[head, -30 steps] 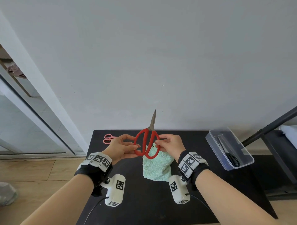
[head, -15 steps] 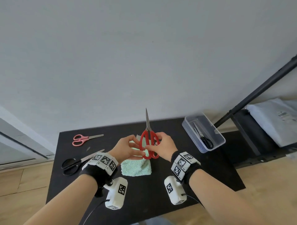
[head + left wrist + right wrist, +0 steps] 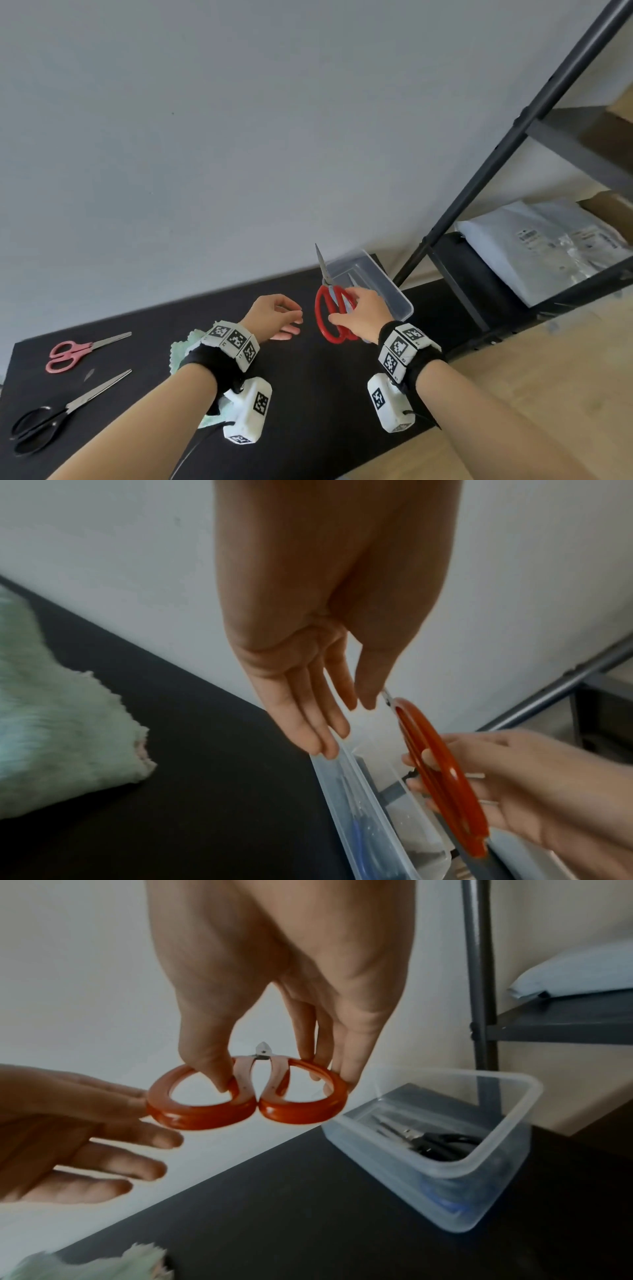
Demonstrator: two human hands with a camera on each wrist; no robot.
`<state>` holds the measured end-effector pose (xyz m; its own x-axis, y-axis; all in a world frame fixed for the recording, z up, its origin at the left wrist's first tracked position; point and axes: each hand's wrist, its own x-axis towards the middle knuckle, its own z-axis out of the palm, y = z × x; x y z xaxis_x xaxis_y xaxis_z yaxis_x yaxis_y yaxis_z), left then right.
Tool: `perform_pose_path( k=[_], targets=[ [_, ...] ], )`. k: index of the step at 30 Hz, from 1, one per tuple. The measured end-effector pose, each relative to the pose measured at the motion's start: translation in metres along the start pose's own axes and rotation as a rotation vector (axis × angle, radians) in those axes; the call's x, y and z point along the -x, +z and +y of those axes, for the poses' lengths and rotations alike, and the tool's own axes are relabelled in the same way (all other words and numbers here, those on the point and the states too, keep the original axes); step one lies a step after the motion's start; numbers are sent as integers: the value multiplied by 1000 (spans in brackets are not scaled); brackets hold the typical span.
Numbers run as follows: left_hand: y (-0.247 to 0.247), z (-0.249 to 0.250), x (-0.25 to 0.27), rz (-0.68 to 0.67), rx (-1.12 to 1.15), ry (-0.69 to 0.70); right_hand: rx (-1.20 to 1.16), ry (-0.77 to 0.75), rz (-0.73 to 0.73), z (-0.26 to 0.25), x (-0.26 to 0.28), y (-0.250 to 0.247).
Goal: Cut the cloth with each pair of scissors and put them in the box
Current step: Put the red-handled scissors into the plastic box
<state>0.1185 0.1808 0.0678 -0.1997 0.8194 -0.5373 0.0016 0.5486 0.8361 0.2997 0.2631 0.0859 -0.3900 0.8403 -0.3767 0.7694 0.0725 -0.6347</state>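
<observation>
My right hand grips the red-handled scissors by their loops, blades closed and pointing up, held in the air just left of the clear plastic box. The box holds black-handled scissors. My left hand hovers beside the red loops with relaxed fingers, holding nothing. The green cloth lies on the black table under my left wrist. Pink scissors and black scissors lie at the table's left.
A dark metal shelf rack stands right of the table, with a pale plastic-wrapped package on its shelf. A grey wall rises behind the table. Wooden floor shows at the right.
My left hand has let go of the red scissors. My right hand has carried them rightward to the box. The view has swung to the right.
</observation>
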Motion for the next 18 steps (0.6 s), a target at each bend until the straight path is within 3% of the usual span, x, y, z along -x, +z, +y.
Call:
perform_pose_path(
  k=[4, 9, 18],
  targets=[
    [35, 10, -31, 51, -144, -8, 42, 30, 25, 29, -20, -33],
    [67, 11, -64, 131, -274, -9, 44, 88, -71, 63, -45, -56],
    [100, 2, -92, 169, -301, -95, 175, 104, -220, 92, -82, -60]
  ],
)
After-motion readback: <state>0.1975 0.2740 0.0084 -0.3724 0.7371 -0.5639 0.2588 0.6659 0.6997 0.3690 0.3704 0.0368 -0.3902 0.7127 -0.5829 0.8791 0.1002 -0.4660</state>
